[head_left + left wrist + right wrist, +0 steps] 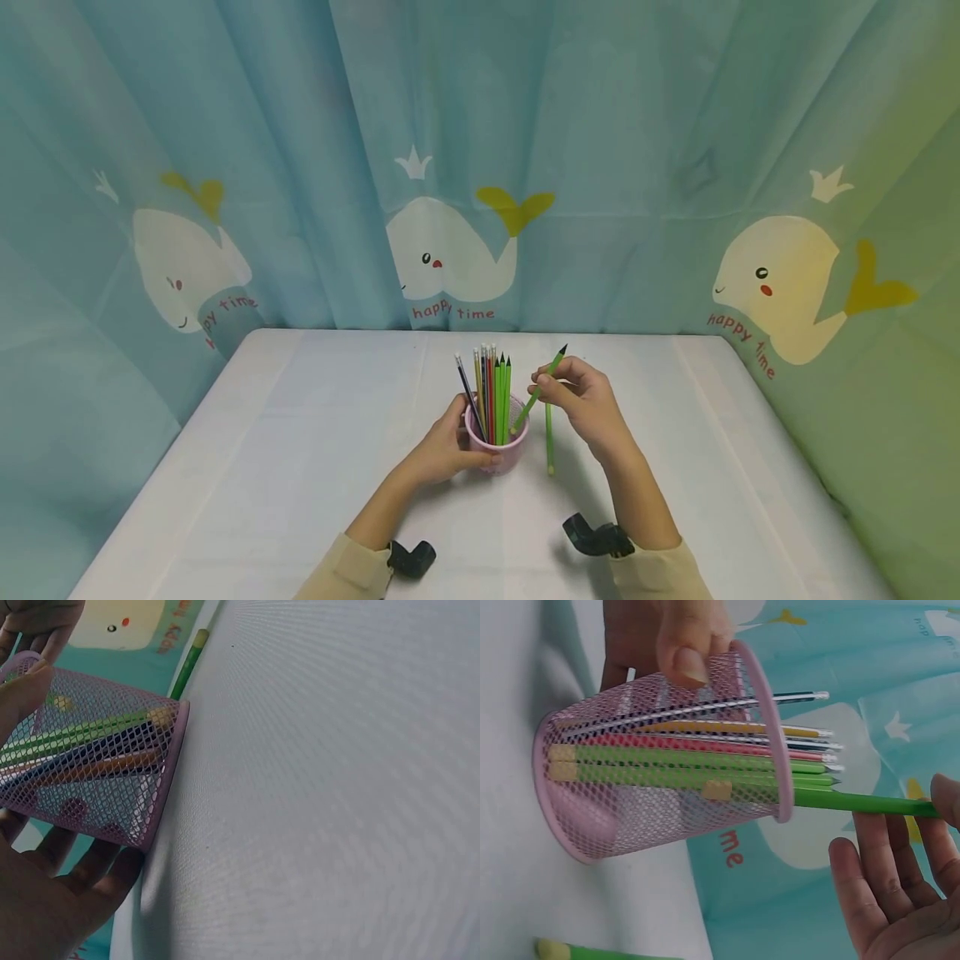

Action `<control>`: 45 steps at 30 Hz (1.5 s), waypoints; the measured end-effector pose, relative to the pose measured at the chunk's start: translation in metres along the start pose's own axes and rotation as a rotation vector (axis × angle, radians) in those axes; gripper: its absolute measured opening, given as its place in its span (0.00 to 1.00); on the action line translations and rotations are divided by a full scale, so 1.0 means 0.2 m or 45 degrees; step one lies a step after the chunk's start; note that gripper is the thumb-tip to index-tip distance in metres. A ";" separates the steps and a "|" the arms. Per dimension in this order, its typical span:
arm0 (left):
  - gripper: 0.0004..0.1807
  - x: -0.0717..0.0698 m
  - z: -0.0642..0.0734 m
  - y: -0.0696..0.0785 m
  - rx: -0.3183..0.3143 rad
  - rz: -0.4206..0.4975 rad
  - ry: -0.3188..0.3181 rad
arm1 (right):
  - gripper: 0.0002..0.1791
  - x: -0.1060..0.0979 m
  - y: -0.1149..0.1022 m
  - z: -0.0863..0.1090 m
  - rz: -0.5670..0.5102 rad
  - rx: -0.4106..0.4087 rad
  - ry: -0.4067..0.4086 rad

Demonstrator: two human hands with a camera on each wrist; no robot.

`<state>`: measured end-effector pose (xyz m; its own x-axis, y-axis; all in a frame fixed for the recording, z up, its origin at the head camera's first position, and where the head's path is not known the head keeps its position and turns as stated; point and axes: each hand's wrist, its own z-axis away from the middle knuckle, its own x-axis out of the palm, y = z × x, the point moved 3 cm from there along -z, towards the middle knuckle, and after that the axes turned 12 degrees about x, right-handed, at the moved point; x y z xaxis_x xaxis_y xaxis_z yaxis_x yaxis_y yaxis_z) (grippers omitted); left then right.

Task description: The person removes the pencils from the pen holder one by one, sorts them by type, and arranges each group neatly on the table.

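A pink mesh pencil cup (504,458) stands upright on the table, with my left hand (438,450) gripping it around its left side. Several pencils are in it: green ones with dark points up (502,400), plus red, yellow and dark ones with pale upper ends. Above the cup's right side, my right hand (588,408) pinches a green pencil (855,801) near its pointed upper end. That pencil slants into the cup; through the mesh its blunt yellowish end shows above the cup's bottom. A second green pencil (550,442) lies on the table right of the cup.
The table (300,442) has a white cover. Behind it and along both sides hangs a blue-green curtain (615,125) printed with white whales. A dark wrist camera mount (411,559) sits at the left cuff, and another (596,537) at the right cuff.
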<state>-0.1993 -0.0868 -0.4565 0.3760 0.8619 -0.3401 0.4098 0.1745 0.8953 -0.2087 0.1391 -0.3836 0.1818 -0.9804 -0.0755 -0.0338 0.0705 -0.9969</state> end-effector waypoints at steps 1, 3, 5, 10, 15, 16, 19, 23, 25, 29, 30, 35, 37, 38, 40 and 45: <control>0.46 0.00 0.00 0.00 0.001 -0.003 0.001 | 0.13 0.00 0.00 0.00 -0.015 0.001 0.007; 0.46 0.00 0.00 0.00 0.005 -0.012 0.002 | 0.13 -0.01 -0.01 0.01 -0.040 -0.002 0.030; 0.46 0.01 0.00 0.00 -0.006 -0.020 0.002 | 0.14 -0.02 -0.02 0.01 -0.059 -0.002 0.059; 0.46 0.01 0.01 0.00 -0.012 -0.022 0.002 | 0.16 -0.03 -0.02 0.01 -0.149 0.025 0.123; 0.46 0.01 0.01 -0.01 -0.011 -0.032 0.008 | 0.17 -0.05 -0.02 0.02 -0.223 0.048 0.146; 0.46 0.01 0.01 -0.01 -0.010 -0.034 0.009 | 0.16 -0.06 -0.02 0.02 -0.229 0.055 0.146; 0.46 0.01 0.01 -0.01 -0.015 -0.026 0.008 | 0.15 -0.07 -0.03 0.01 -0.246 0.067 0.142; 0.46 0.01 0.01 -0.01 -0.011 -0.014 0.004 | 0.13 -0.08 -0.03 0.01 -0.258 0.065 0.146; 0.47 0.00 0.00 0.00 -0.012 -0.013 -0.001 | 0.12 -0.09 -0.03 0.01 -0.274 0.062 0.161; 0.47 0.00 0.01 0.00 -0.023 -0.023 -0.001 | 0.14 -0.11 -0.03 0.00 -0.292 0.059 0.200; 0.47 0.00 0.01 0.00 -0.025 -0.024 0.002 | 0.15 -0.11 -0.02 0.00 -0.295 0.059 0.212; 0.46 0.00 0.00 0.00 -0.016 -0.002 0.014 | 0.19 -0.14 -0.01 -0.02 -0.315 0.088 0.242; 0.46 0.00 0.00 0.01 -0.010 0.003 0.014 | 0.18 -0.15 0.01 -0.03 -0.308 0.115 0.240; 0.46 0.00 0.00 0.01 -0.007 0.001 0.014 | 0.18 -0.15 0.02 -0.03 -0.300 0.130 0.234; 0.46 0.00 0.00 0.00 -0.003 -0.004 0.013 | 0.17 -0.16 0.04 -0.04 -0.274 0.159 0.222; 0.45 0.00 0.00 -0.01 0.020 -0.026 0.002 | 0.18 -0.16 0.09 -0.05 -0.160 0.208 0.193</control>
<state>-0.1996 -0.0866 -0.4587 0.3664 0.8588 -0.3581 0.4306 0.1847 0.8834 -0.2257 0.1693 -0.3986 0.0247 -0.9989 0.0405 0.1413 -0.0366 -0.9893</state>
